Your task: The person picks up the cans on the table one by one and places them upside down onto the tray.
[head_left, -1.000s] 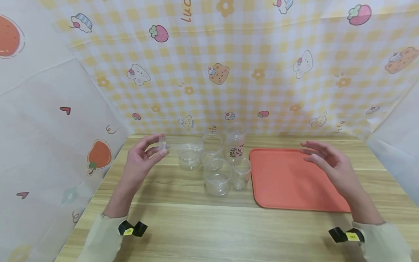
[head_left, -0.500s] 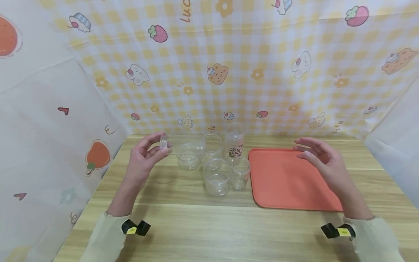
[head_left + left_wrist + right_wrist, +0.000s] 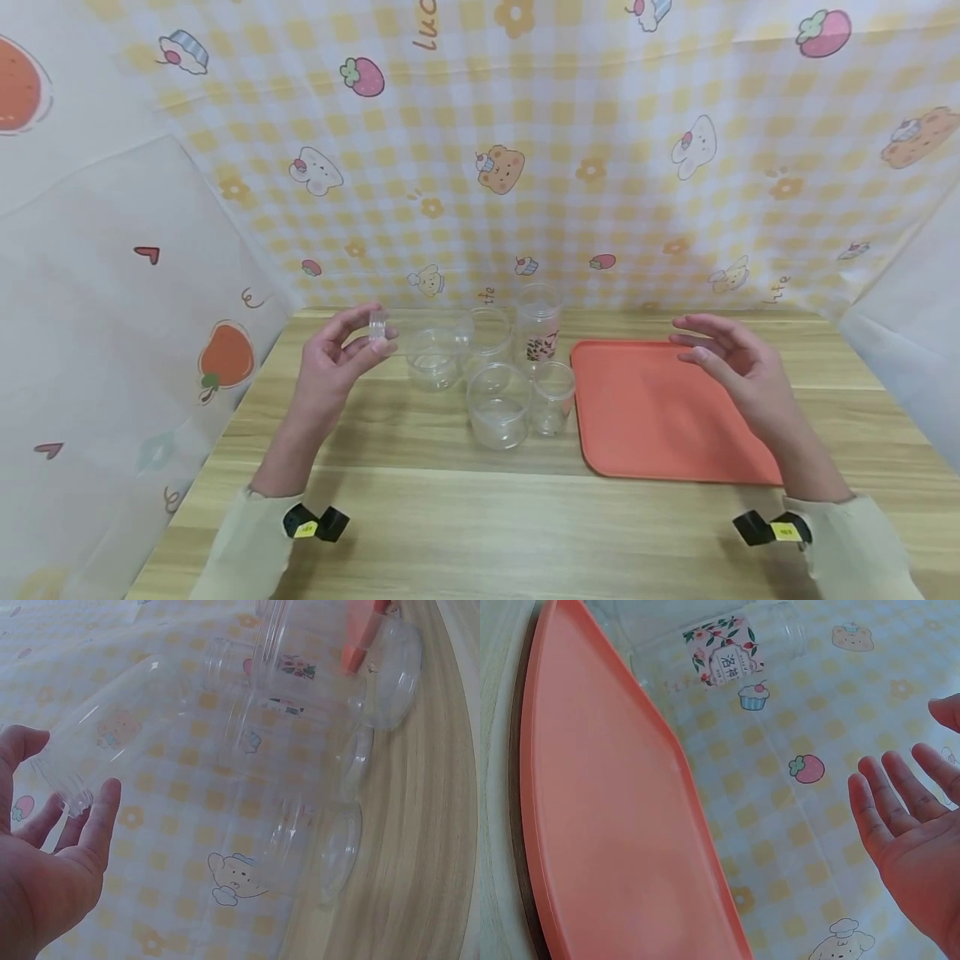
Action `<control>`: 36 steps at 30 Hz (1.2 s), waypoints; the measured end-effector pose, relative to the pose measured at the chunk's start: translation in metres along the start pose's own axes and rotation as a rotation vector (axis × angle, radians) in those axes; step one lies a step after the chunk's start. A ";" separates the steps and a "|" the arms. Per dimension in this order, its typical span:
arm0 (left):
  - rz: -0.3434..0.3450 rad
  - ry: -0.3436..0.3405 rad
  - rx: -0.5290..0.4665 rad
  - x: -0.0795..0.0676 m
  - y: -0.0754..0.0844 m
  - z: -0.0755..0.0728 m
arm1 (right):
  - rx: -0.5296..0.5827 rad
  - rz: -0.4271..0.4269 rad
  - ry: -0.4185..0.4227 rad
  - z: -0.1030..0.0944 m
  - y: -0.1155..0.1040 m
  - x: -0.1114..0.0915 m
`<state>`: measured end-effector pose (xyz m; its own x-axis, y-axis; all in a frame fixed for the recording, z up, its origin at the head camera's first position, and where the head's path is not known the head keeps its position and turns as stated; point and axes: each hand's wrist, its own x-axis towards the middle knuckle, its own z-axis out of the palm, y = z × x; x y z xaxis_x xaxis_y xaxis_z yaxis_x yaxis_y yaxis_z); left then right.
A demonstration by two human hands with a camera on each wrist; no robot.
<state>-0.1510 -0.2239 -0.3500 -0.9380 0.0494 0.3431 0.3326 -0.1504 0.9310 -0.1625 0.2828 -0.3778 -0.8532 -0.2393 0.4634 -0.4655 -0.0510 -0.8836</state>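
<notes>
A clear plastic jar [image 3: 112, 727] with a threaded mouth lies sideways in the air, its base pointing right. My left hand [image 3: 327, 358] pinches it at the mouth between thumb and fingers, above the table's left part. Beside the jar's base stand several other clear jars, among them a wide one [image 3: 500, 407] in front and a tall one [image 3: 539, 321] with a pink floral label at the back. Over the orange tray [image 3: 645, 417] my right hand [image 3: 738, 362] hovers with relaxed, spread fingers and nothing in them.
A small clear jar [image 3: 552, 398] stands close to the tray's left edge. The wood-grain table [image 3: 480, 517] ends at the back against a yellow checked cloth [image 3: 600, 208]. White patterned sheets [image 3: 112, 350] hang along the sides.
My left hand has shifted slightly right with the jar. My right hand has moved a little left over the tray. The standing jars have stayed in place.
</notes>
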 end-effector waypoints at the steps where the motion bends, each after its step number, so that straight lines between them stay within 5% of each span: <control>1: 0.000 0.000 0.000 0.000 0.000 0.000 | -0.001 0.002 0.000 0.000 0.000 0.000; 21: -0.001 0.000 -0.044 0.003 0.000 0.011 | 0.012 -0.017 -0.012 0.011 -0.002 0.007; 36: 0.069 -0.012 -0.158 0.009 -0.002 0.023 | 0.068 -0.047 -0.040 0.026 -0.006 0.017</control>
<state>-0.1578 -0.2002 -0.3461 -0.9119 0.0450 0.4079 0.3759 -0.3067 0.8744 -0.1678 0.2540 -0.3667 -0.8199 -0.2739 0.5028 -0.4868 -0.1289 -0.8640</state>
